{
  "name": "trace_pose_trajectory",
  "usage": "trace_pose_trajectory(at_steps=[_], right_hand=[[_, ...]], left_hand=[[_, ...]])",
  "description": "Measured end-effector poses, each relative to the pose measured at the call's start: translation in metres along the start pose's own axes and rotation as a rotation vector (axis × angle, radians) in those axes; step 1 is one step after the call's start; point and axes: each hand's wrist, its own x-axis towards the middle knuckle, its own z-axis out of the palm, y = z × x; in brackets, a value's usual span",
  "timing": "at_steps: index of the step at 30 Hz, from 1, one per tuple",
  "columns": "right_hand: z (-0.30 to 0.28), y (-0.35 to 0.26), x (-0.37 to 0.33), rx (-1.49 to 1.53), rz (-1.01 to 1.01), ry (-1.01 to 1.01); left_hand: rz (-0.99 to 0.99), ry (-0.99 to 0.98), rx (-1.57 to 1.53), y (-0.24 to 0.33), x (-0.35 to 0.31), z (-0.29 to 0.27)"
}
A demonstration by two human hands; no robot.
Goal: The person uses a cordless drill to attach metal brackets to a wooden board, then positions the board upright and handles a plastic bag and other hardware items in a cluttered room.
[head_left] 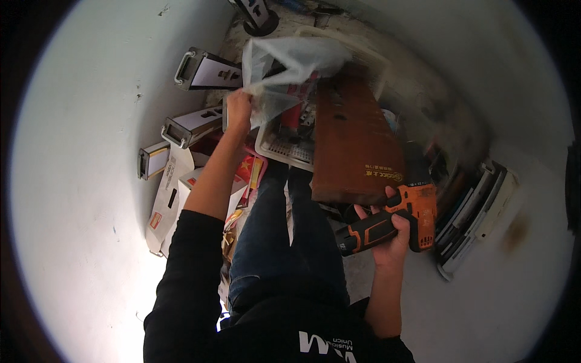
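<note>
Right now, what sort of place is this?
Likely a storeroom or cluttered storage corner: a crammed white basket, metal-handled boards lined up by the left wall, and flat panels stacked by the right wall.

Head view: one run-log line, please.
left grip: translucent plastic, held | right grip: orange-black drill, held | nearby: brown object, white basket
</note>
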Motion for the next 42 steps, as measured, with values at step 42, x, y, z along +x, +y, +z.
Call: trace_pose_trajectory(at_steps=[42], right_hand=[[-0.079, 0.07, 0.002, 0.296, 0.329, 0.261]], left_hand=[[-0.047, -0.985, 0.184, 0.182, -0.174, 0.408]])
